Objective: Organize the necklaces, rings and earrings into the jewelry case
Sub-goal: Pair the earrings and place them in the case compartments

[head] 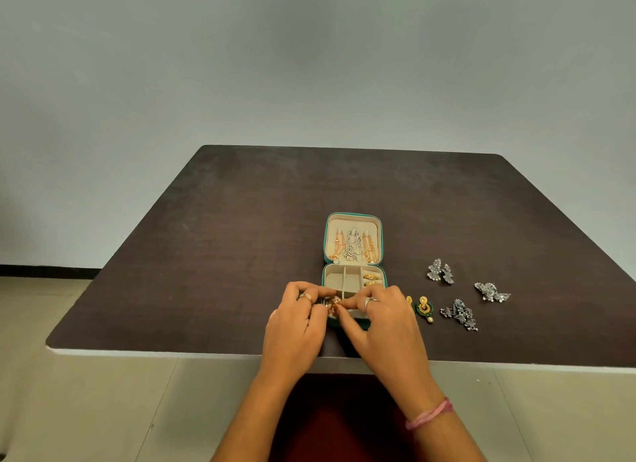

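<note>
Here, as seen from the head camera:
Table (pixel 241 255): dark brown top, pale near edge, grey wall beyond.
Jewelry case (pixel 352 265): teal outside, cream inside, lying open near the middle of the table; lid part on the far side, tray part on the near side.
Necklaces (pixel 353 244): three groups of chain in the lid, rose-gold on the left, silver in the middle, gold on the right.
Gold rings (pixel 371 279): in the tray's far right compartment.
Left hand (pixel 296 327): over the near left corner of the tray, fingers curled, pinching a rose-gold piece (pixel 333 304); ring worn on one finger.
Right hand (pixel 382 320): over the near right part of the tray, fingertips pinched on the same rose-gold piece from the right; ring worn on one finger, pink thread band (pixel 429 414) at the wrist.
Rose-gold piece: between both hands at the tray's near left corner; kind of jewel too small to tell.
Green and gold earrings (pixel 424 308): on the table just right of the right hand.
Silver earrings (pixel 440 271): farther right; one pair far, another pair (pixel 459 314) near, a third (pixel 491 292) at the far right, all well apart from the case.
</note>
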### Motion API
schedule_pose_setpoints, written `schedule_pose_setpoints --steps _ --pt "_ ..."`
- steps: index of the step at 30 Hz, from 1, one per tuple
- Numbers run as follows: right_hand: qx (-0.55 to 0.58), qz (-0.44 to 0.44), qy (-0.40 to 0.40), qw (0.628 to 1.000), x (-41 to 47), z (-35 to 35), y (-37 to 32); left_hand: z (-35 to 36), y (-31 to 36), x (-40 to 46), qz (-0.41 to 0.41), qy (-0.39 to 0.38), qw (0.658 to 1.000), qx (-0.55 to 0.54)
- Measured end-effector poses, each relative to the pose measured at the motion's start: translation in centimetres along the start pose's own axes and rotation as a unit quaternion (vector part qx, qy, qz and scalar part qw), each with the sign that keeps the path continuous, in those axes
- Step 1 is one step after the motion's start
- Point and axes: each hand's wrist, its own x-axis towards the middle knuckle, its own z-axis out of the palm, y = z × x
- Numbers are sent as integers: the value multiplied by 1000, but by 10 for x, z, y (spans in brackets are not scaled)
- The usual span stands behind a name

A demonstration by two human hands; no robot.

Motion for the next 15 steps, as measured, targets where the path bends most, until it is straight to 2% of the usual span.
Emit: schedule_pose_setpoints --steps 15 --pt "-11 3 -36 999 -5 -4 2 -8 5 0 -40 -5 996 -85"
